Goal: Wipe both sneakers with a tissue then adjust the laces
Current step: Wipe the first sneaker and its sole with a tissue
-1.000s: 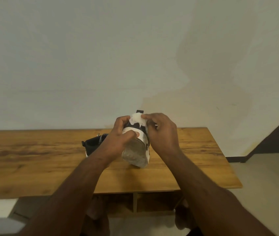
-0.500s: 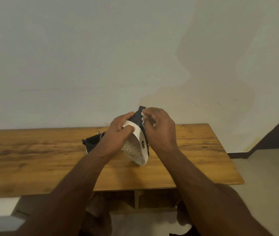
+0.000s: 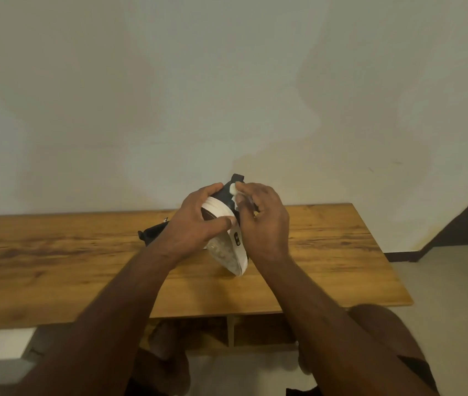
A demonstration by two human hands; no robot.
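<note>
a black and white sneaker (image 3: pixel 228 247) is gripped sole-out by the left hand (image 3: pixel 198 221), long axis steeply upright; a tissue (image 3: pixel 232 190) is pinched by the right hand (image 3: pixel 264 221) against its upper end.

In front of you stands a wooden table (image 3: pixel 55 252) with a grained brown top, set against a pale wall. On it, behind your left forearm, lies a black sneaker (image 3: pixel 152 232), mostly hidden, near the table's middle.

No readable text anywhere. Small dark mark on sneaker (image 3: pixel 236 238) sole edge, too blurred to read.
</note>
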